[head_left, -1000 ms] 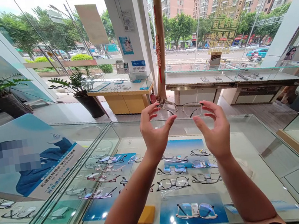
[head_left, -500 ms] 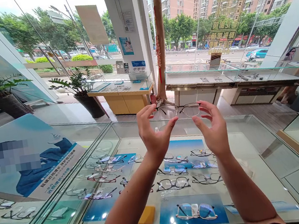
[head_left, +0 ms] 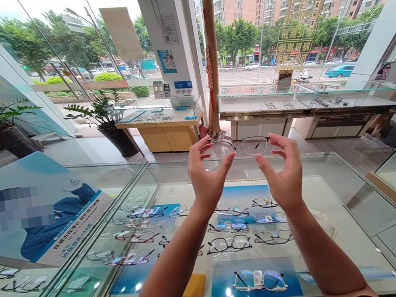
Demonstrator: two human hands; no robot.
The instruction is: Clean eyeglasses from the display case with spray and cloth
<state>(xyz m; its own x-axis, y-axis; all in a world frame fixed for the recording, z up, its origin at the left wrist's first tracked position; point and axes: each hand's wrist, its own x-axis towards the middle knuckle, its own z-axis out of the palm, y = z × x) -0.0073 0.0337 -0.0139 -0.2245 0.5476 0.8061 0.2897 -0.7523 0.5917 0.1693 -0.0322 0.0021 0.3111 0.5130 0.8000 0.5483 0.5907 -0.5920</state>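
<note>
A pair of half-rim glasses (head_left: 254, 145) with a dark upper rim is held up over the glass display case, its lenses upright. My left hand (head_left: 209, 171) has its fingertips at the left end of the frame, thumb below the left lens. At the right end, the fingers of my right hand (head_left: 283, 170) touch the frame, with the thumb pointing up beneath the right lens. Below both hands, rows of glasses (head_left: 229, 243) lie inside the case, and a gold-rimmed pair (head_left: 259, 280) rests on a blue card nearest me.
The display case (head_left: 354, 194) spans the foreground. A poster board (head_left: 40, 241) stands on it at the left. An orange item (head_left: 195, 286) lies near the front. Further back are a potted plant (head_left: 118, 139), a wooden counter (head_left: 166, 136) and a tree trunk (head_left: 210, 42).
The held glasses have turned slightly and shifted a little to the right. My left hand has moved slightly right; my right hand's fingers have spread a little further outward.
</note>
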